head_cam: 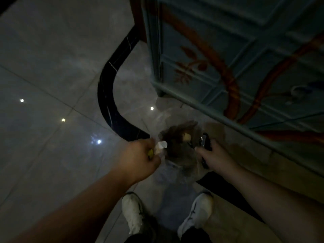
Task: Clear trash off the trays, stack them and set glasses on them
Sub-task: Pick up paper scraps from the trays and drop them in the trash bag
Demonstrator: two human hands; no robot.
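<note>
I look down at a dim tiled floor. A clear plastic trash bag (177,165) hangs open between my hands, with dark brown rubbish and a pale scrap (186,137) inside. My left hand (140,157) is closed on crumpled white and yellow paper trash (160,146) at the bag's left rim. My right hand (213,157) grips the bag's right rim together with a dark shiny wrapper (205,142). No trays or glasses are in view.
A blue cabinet (228,58) painted with orange scrolls stands close at the upper right. A curved black inlay (108,88) runs across the glossy floor. My white shoes (133,211) stand just below the bag.
</note>
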